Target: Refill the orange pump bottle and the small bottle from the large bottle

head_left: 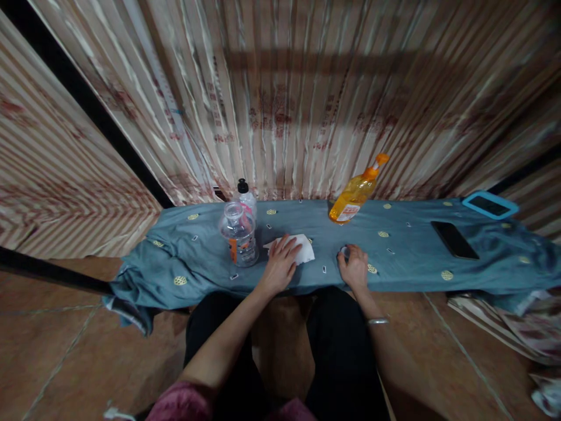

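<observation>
**Blue-grey cloth, white paper under one hand, a small cap under the other**

Blue-grey cloth [394, 257] dotted with yellow emblems is spread over a low, narrow surface, and both hands are laid on its near edge. The left hand [280, 263] is held flat and open, fingers spread, and is pressed on a white paper tissue [302, 248], whose far corner is left uncovered just beyond the fingertips. Nothing is gripped by this hand; the tissue is only pinned beneath it.

The right hand [354, 266] is curled loosely, knuckles up, and a small round cap [344, 252] is touched at the fingertips. Whether the cap is pinched or merely rested upon cannot be told, since the object is small and partly covered. A metal bangle [377, 321] is worn on the right wrist.

Just to the left of the left hand, a clear plastic bottle [239, 234] is stood upright with its mouth open, and a second bottle with a black cap [246, 196] is seen close behind it. Beyond the right hand, an orange squeeze bottle [356, 193] is stood leaning at the far edge of the cloth. Well to the right of the right hand, a dark phone [454, 240] is laid flat, and farther still a device in a blue case [489, 205].
</observation>
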A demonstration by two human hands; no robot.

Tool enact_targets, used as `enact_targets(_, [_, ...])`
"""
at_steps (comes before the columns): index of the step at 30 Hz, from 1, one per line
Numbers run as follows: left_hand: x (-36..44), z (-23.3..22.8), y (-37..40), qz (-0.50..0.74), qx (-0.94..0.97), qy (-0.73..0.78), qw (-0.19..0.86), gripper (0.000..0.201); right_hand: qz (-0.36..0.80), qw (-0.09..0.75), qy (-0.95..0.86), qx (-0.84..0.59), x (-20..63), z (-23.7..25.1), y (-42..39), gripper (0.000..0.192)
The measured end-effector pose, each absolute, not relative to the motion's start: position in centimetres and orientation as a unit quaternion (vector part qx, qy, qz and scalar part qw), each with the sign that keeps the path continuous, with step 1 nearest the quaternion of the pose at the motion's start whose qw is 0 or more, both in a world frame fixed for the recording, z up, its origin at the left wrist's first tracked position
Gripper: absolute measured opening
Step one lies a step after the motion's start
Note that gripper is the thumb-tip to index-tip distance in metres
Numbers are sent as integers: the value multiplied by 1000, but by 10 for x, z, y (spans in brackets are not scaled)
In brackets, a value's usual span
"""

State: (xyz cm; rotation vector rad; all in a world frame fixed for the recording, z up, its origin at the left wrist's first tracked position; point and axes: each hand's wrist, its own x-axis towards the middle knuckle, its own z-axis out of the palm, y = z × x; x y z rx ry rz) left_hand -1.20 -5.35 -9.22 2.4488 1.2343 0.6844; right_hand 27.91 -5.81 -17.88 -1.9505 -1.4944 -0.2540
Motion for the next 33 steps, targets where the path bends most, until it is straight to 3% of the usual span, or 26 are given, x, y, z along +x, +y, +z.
enact_targets(6, [-15, -90, -44, 118, 856, 479, 155, 26, -92, 321, -568, -752, 274, -172, -60, 42])
enact_targets(15, [-20, -80, -41, 112, 858, 480, 144, 21, -62, 286, -585, -756, 250, -129, -65, 49])
enact_targets(21, [-18, -75, -39, 81, 870, 468, 135, 21, 90, 214, -693, -682, 203, -111, -33, 39])
enact_targets(27, [-22, -72, -40, 89, 872, 457, 150, 20, 203, 188, -691, -668, 175, -108, -31, 38])
enact_targets(33, [-28, -69, -40, 67, 874, 457, 154, 21, 181, 208, -638, -719, 187, -104, -45, 39])
